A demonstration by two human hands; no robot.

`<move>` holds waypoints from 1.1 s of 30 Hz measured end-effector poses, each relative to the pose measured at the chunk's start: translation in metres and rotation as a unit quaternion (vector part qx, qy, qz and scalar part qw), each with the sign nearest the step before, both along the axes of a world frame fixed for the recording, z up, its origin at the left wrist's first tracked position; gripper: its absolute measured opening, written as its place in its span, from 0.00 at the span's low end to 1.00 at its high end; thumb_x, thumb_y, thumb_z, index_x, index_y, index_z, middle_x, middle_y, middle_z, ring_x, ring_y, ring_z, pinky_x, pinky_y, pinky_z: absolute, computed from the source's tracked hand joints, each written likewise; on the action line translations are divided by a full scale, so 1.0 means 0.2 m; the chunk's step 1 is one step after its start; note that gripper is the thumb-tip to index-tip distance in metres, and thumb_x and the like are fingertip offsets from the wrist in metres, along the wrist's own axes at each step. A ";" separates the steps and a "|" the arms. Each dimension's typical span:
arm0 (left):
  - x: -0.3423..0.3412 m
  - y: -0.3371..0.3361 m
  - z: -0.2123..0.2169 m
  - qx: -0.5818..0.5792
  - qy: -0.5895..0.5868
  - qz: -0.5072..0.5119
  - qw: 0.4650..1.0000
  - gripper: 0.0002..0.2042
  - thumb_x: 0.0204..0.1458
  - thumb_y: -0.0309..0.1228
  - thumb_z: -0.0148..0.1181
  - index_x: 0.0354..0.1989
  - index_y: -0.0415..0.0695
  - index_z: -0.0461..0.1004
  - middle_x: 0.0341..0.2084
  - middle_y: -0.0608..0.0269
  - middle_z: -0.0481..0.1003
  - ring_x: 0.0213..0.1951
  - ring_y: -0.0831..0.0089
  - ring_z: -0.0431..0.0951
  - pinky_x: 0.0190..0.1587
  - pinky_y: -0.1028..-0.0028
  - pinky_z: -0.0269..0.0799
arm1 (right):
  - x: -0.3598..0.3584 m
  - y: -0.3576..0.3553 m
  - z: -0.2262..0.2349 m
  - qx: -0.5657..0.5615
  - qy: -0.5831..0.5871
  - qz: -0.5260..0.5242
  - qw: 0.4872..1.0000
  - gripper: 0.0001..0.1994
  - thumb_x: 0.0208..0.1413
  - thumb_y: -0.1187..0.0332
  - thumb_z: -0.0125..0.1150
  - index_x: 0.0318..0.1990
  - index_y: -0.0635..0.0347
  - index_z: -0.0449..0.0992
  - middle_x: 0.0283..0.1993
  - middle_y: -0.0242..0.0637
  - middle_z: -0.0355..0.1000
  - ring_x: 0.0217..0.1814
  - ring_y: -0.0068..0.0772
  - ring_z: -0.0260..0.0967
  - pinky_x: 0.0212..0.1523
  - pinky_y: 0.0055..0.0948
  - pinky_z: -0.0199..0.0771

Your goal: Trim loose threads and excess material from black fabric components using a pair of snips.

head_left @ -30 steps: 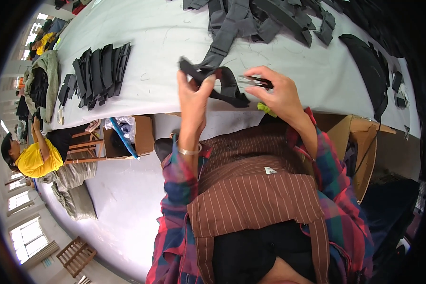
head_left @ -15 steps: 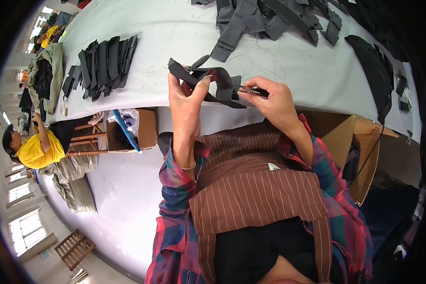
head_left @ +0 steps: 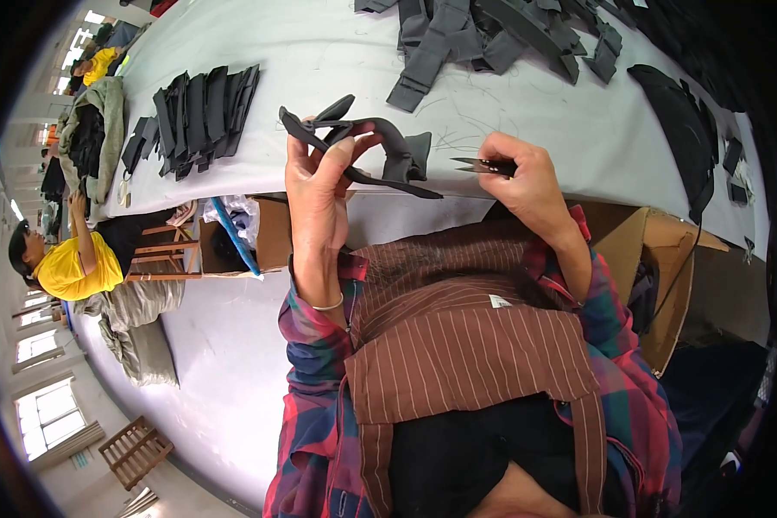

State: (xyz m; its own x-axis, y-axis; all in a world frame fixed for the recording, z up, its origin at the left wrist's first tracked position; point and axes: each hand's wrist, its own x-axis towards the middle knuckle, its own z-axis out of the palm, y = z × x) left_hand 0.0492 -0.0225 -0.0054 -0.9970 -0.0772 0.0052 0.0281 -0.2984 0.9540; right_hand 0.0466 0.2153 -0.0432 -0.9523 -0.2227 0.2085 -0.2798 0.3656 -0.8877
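Observation:
My left hand (head_left: pixel 315 194) pinches a dark grey sewn fabric strip (head_left: pixel 399 155) just above the near table edge. The strip bends into a loop, with one end curling away to the right and a narrow flap sticking up. To the right, my right hand (head_left: pixel 531 186) grips a pair of thread snips (head_left: pixel 501 167). Their two pointed blades face left, slightly apart, and a gap separates them from the strip. Loose threads lie on the white table (head_left: pixel 319 52) between and beyond the hands.
Overlapping dark strips (head_left: pixel 200 116) lie at the left of the table. A loose heap of strips (head_left: pixel 449 52) is at the back, and a black curved piece (head_left: pixel 673 121) at the right. Cardboard boxes (head_left: pixel 274 233) stand under the edge. A person in yellow (head_left: pixel 82 268) works at far left.
My hands have moved apart: the left one went left with the fabric strip, and the right one drew the snips off its end. The snips' blades now show in full.

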 end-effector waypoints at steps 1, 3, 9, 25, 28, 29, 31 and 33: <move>0.00 -0.01 0.00 0.011 0.000 -0.004 1.000 0.19 0.51 0.25 0.57 0.52 0.41 0.62 0.39 0.52 0.76 0.43 0.64 0.79 0.26 0.84 0.63 | 0.00 -0.01 0.01 -0.001 0.001 0.000 1.000 0.06 0.41 0.80 0.58 0.30 0.64 0.72 0.24 0.32 0.70 0.25 0.21 0.60 0.28 0.22 0.63; 0.02 0.00 0.00 0.012 -0.001 0.001 1.000 0.20 0.51 0.25 0.56 0.53 0.40 0.62 0.39 0.51 0.76 0.43 0.64 0.79 0.25 0.84 0.63 | 0.01 -0.05 0.05 -0.099 0.014 0.052 0.994 0.09 0.43 0.77 0.59 0.34 0.61 0.76 0.28 0.40 0.73 0.27 0.27 0.72 0.30 0.28 0.68; 0.05 0.02 0.01 0.021 -0.007 -0.022 1.000 0.21 0.51 0.26 0.55 0.54 0.38 0.61 0.39 0.49 0.76 0.42 0.61 0.80 0.26 0.84 0.68 | 0.00 -0.15 0.11 0.054 0.171 0.091 0.980 0.12 0.43 0.72 0.65 0.38 0.50 0.79 0.31 0.31 0.75 0.31 0.32 0.72 0.30 0.28 0.67; 0.06 -0.06 -0.04 0.176 -0.016 -0.035 0.984 0.20 0.53 0.28 0.52 0.55 0.39 0.63 0.42 0.47 0.74 0.45 0.55 0.78 0.27 0.82 0.74 | 0.09 -0.01 0.07 -0.191 -0.091 0.087 0.973 0.07 0.54 0.69 0.62 0.30 0.62 0.72 0.23 0.22 0.62 0.27 0.13 0.55 0.30 0.16 0.55; 0.08 -0.06 -0.03 0.168 -0.005 -0.050 0.985 0.20 0.55 0.29 0.54 0.56 0.39 0.62 0.41 0.49 0.73 0.45 0.55 0.77 0.28 0.81 0.75 | 0.09 -0.06 0.13 -0.132 -0.017 0.078 0.988 0.08 0.52 0.70 0.63 0.38 0.61 0.74 0.27 0.23 0.63 0.30 0.14 0.57 0.33 0.16 0.57; 0.08 -0.07 -0.03 0.168 -0.001 -0.048 0.985 0.20 0.55 0.29 0.54 0.56 0.39 0.62 0.41 0.49 0.73 0.45 0.55 0.77 0.28 0.81 0.75 | 0.09 -0.08 0.14 -0.131 -0.013 0.080 0.988 0.08 0.52 0.70 0.63 0.38 0.61 0.74 0.27 0.23 0.63 0.30 0.14 0.57 0.33 0.16 0.57; 0.10 -0.07 -0.03 0.198 -0.008 -0.072 0.978 0.19 0.56 0.31 0.55 0.55 0.39 0.63 0.40 0.49 0.73 0.44 0.56 0.77 0.29 0.80 0.75 | 0.11 -0.12 0.16 -0.130 0.024 0.069 0.989 0.13 0.50 0.66 0.66 0.43 0.56 0.75 0.29 0.26 0.65 0.32 0.17 0.59 0.37 0.18 0.62; 0.12 -0.08 -0.06 0.229 -0.005 -0.081 0.970 0.19 0.56 0.32 0.55 0.54 0.38 0.63 0.40 0.49 0.73 0.43 0.56 0.77 0.30 0.79 0.74 | 0.12 -0.13 0.19 -0.122 0.016 0.071 0.990 0.14 0.50 0.66 0.66 0.44 0.56 0.75 0.29 0.26 0.65 0.33 0.18 0.60 0.38 0.19 0.63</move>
State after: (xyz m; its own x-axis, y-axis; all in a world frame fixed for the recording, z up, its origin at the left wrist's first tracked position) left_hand 0.0726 -0.0385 -0.0167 -0.9960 0.0891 -0.0033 -0.0642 -0.6911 0.7199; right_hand 0.0708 0.1889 -0.0048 -0.9074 -0.2929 0.3015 -0.3419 0.0969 -0.9347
